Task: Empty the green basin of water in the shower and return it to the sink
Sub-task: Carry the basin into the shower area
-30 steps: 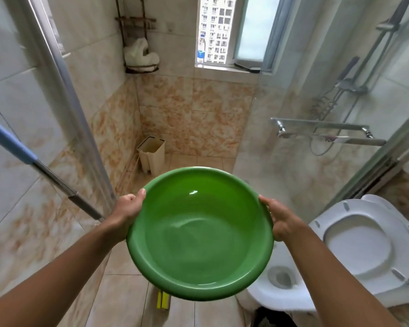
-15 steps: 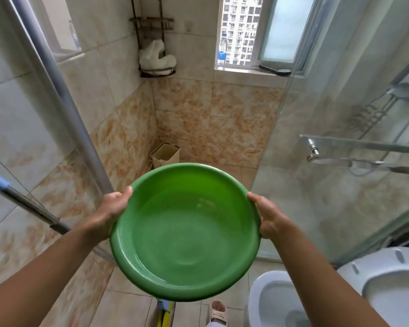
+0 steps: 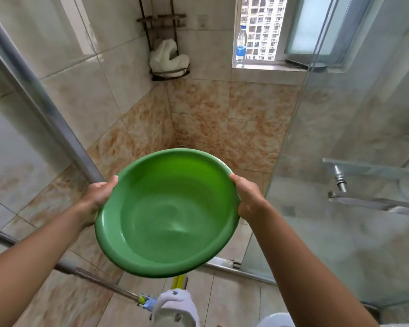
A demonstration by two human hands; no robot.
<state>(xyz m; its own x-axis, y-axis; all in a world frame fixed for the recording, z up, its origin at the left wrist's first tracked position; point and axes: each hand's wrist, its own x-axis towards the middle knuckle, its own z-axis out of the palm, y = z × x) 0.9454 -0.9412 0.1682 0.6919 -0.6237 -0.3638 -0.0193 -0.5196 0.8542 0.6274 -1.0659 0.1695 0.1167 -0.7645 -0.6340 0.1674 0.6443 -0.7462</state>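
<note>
I hold the round green basin (image 3: 168,213) in front of me at the open shower entrance. A shallow pool of water lies in its bottom. My left hand (image 3: 97,197) grips the rim on the left side, thumb on top. On the right side my right hand (image 3: 247,197) grips the rim the same way. The basin tips slightly toward me and to the left. The tiled shower floor lies beyond and below it, mostly hidden by the basin. The sink is out of view.
A glass shower panel (image 3: 340,161) with a chrome handle (image 3: 340,182) stands at the right. The metal door frame (image 3: 45,109) slants at the left. A mop handle (image 3: 99,282) crosses low left. A corner rack with a white cloth (image 3: 169,57) and a bottle (image 3: 241,43) on the window sill are ahead.
I have stepped closer to the shower opening and turned left. The toilet has slid out of view at the lower right. The basin stays held in both hands.
</note>
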